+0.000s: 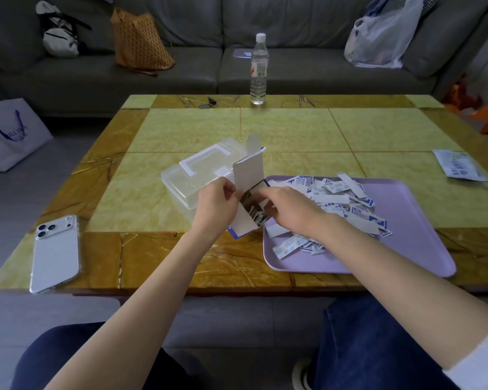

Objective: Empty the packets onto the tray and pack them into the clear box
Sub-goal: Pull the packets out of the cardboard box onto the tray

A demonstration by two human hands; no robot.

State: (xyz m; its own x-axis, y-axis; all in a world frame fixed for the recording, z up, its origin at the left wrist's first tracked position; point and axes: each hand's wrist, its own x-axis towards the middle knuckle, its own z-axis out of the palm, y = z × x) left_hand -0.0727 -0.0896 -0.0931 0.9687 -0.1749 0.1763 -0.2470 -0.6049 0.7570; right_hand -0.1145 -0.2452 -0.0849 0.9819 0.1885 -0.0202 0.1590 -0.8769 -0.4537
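- Carton: white card, top flaps open, held upright at frame centre, over the tray's near-left corner.
- Left hand: your grip is closed on the carton's left edge, thumb and fingers pinching the card.
- Right hand: your grip is curled round the carton's lower right side, at its dark printed panel. The fingertips are hidden.
- Packets: loose white-and-blue heap on the tray's left half, right of centre.
- Tray: lilac, lower right of centre, flat on the surface.
- Clear box: white handle on top, just left of the carton, behind your left hand.
- Phone: lower left, face down, at the surface's near edge.
- Bottle: top centre, upright at the far edge.
- Sachet: flat, at the right edge of the frame, well apart from the tray.
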